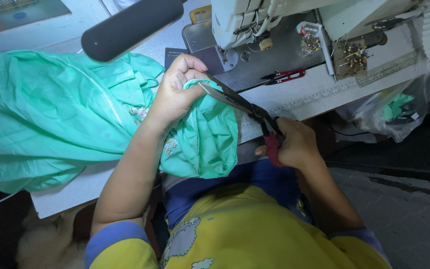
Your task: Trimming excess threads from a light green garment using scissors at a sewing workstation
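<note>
Our left hand (174,94) pinches a fold of green fabric (51,119) on the sewing table (294,97). Our right hand (294,144) grips scissors (240,102), blades parted at the fabric's edge beside the sewing machine (274,30).

A bright light from near the camera floods the middle (green cloth (51,114) and sewing machine (274,25) almost glare), while corners fall into dark shadow; focus is sharp, edges slightly bowed.
</note>
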